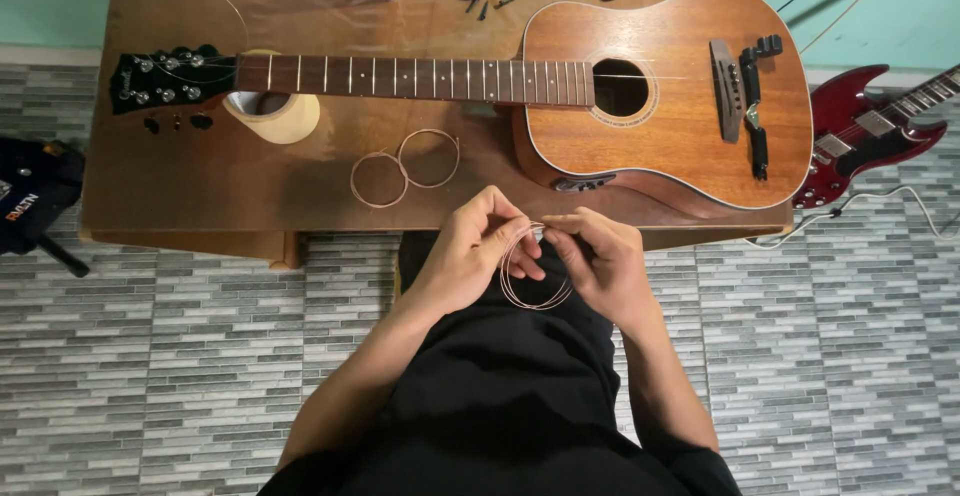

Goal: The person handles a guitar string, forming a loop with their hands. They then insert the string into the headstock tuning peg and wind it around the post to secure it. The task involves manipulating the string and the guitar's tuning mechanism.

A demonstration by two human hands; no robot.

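A thin, copper-coloured guitar string (pixel 533 274), wound into a small round coil of several loops, is held just below the near edge of the wooden table (pixel 200 186), over a dark lap. The coil is gripped at its upper left by the left hand (pixel 470 251) and at its upper right by the right hand (pixel 600 261), and is kept roughly upright, tilted slightly toward the table.

Even, soft daylight fills the scene, bright without harsh shadows. A pale sheen lies on the bench (pixel 190 171) top near its far edge, perhaps from a window ahead. The guitar (pixel 665 96) body gleams faintly. Focus is sharp throughout; straight lines bow slightly toward the edges.
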